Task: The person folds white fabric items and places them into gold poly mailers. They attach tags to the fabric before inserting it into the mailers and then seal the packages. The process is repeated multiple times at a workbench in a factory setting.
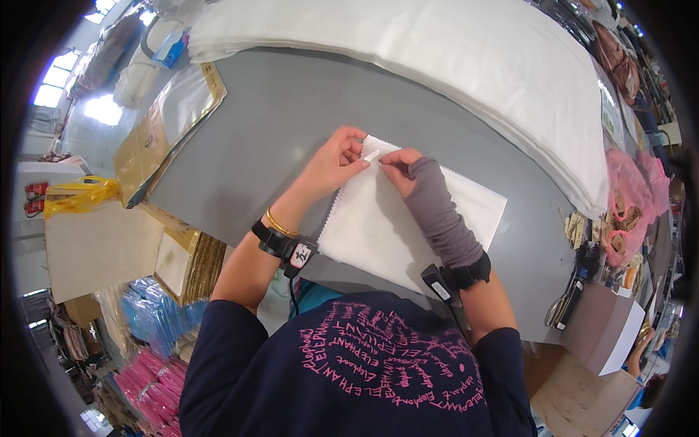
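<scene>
A folded white cloth (pixel 393 229) with zigzag-cut edges lies flat on the grey table (pixel 262 120) in front of me. Close to its top left corner is a small white strip, perhaps a label (pixel 373 155). My left hand (pixel 339 158) grips the cloth's edge at that corner, its thumb tip against the strip's lower end. From the other side, my right hand (pixel 403 169), in a grey sleeve that leaves the fingers bare, brings thumb and forefinger together beside the strip. Whether anything is pinched there is too small to tell. Black straps with small devices circle both wrists.
A long stack of white fabric (pixel 415 38) curves along the far side. Clear-windowed packages (pixel 175 120) lie at left, near a cardboard box (pixel 104 246). At right are a pink plastic bag (pixel 628 202) with tags, scissors (pixel 557 308) and a grey-brown box (pixel 595 322).
</scene>
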`<state>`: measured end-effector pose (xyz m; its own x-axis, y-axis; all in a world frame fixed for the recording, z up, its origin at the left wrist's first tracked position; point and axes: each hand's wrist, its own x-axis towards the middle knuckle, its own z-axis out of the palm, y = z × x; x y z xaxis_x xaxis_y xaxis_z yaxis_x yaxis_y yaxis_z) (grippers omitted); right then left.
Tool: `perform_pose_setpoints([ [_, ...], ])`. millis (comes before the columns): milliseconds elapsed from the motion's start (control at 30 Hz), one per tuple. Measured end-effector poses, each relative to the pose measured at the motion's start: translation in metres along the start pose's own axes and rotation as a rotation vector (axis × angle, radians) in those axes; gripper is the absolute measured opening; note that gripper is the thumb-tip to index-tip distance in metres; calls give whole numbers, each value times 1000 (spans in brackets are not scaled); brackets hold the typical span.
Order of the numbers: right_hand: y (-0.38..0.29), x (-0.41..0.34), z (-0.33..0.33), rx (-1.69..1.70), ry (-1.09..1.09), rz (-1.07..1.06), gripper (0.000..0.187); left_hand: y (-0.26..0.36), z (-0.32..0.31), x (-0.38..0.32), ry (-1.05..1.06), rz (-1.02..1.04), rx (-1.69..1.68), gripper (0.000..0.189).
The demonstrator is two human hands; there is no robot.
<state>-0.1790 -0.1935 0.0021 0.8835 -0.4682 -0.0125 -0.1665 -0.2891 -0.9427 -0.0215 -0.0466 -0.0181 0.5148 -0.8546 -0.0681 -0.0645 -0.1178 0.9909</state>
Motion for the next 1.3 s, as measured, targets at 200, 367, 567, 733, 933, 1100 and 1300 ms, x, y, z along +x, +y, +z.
perform_pose_setpoints([
  [200,-4,12,10,39,11,20,15,1,6,-7,86,-119,7,35],
  [367,-1,9,13,101,51,60,13,2,8,-8,99,-144,-28,32],
  [567,0,9,14,9,72,-21,13,-8,12,-5,178,-110,-126,29],
  [733,2,14,15,-7,45,-40,12,-9,18,-7,266,-63,-89,25],
  [933,5,18,16,-92,43,-119,10,-6,24,-9,351,-11,-77,21],
  [1100,1,22,13,-306,25,-224,15,-3,24,-14,355,11,44,20],
  [1300,-4,28,23,-236,70,-280,12,-4,27,-18,344,17,54,22],
])
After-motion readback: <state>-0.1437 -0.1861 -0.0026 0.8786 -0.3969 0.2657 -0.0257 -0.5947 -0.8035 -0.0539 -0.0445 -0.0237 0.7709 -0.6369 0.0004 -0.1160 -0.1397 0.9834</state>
